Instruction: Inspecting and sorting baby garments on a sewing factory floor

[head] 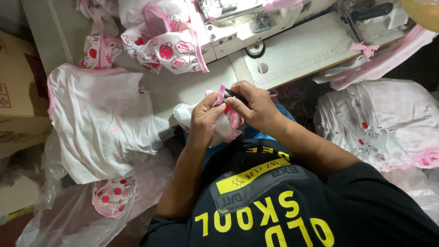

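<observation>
My left hand [205, 116] grips a small white garment with pink trim and red print [224, 124], bunched up just in front of the sewing table's edge. My right hand [256, 107] holds a small dark tool, likely thread snips [235, 95], with its tip at the garment's pink edge. Both hands are close together, above my lap and dark shirt.
A sewing machine [238, 18] stands on the worn table [302, 50] ahead. Printed pink-and-white garments [164, 45] lie at the machine's left. A white pile [103, 121] sits on plastic at my left, a stacked pile [379, 123] at my right. Cardboard boxes [16, 91] stand far left.
</observation>
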